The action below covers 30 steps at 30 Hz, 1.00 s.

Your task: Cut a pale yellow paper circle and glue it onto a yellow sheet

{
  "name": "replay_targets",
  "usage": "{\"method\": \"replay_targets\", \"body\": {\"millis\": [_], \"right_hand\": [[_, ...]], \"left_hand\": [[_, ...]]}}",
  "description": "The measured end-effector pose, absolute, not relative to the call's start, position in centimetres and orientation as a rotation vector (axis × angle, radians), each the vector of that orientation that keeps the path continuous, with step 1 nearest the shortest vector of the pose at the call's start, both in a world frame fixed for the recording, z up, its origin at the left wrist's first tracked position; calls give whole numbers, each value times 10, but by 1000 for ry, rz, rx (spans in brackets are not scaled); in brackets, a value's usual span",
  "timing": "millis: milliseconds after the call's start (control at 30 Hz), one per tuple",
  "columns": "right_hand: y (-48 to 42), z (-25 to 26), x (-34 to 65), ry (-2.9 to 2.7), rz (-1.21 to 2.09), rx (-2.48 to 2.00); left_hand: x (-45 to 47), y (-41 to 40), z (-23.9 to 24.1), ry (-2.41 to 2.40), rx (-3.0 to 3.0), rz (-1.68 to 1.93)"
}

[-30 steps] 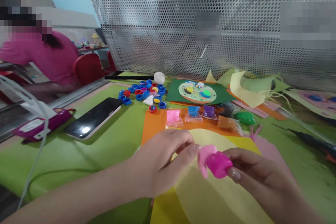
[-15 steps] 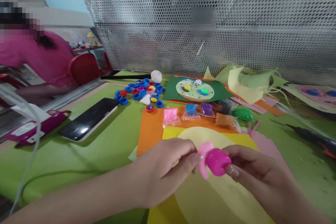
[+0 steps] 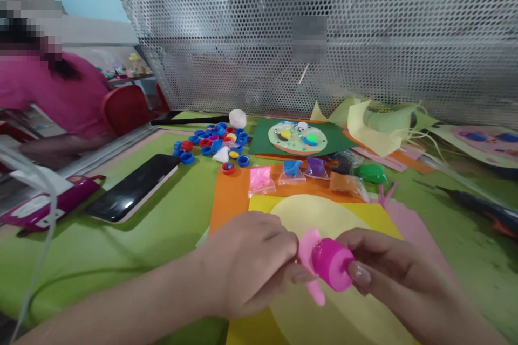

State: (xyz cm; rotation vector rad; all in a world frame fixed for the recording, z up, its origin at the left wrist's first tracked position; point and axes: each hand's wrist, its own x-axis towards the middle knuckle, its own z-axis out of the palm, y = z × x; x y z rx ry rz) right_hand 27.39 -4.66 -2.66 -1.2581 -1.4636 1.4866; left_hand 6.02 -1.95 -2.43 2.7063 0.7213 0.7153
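My right hand [image 3: 394, 275] pinches a glossy magenta cylinder [image 3: 335, 267], cap-like in shape, between thumb and fingers. A soft light-pink strip [image 3: 309, 245], which looks like modelling clay, lies against the cylinder's left end and hangs below it. My left hand [image 3: 254, 267] is closed with thumb and fingers on that strip; part of the strip is hidden behind the fingers. Both hands are above a pale cream paper disc [image 3: 311, 210] on a yellow sheet [image 3: 259, 203].
Bagged clay, including a pink packet [image 3: 261, 179] and a blue packet [image 3: 292, 170], lies on orange paper [image 3: 226, 194]. Several bottle caps [image 3: 206, 150] sit behind. A phone [image 3: 135, 186] is at left, a hot-glue gun [image 3: 481, 205] at right. A perforated metal panel [image 3: 243, 64] stands behind.
My left fingers have curled further over the strip, and its lower end hangs lower. The cylinder has tilted, its right end now facing the camera more. The view has shifted slightly.
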Motion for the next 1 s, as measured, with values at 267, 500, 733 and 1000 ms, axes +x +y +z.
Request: {"method": "replay_targets", "body": {"millis": [267, 500, 733, 1000], "right_hand": [[-40, -29, 276, -1533, 1511, -1234], [-35, -35, 272, -1562, 1455, -1283], [-37, -37, 272, -1528, 1467, -1301], [-37, -41, 270, -1512, 1559, -1226]], "left_hand": [[59, -15, -24, 769, 2869, 698], [62, -11, -19, 826, 2843, 514], [59, -7, -26, 912, 2842, 581], [59, -9, -21, 915, 2678, 553]]}}
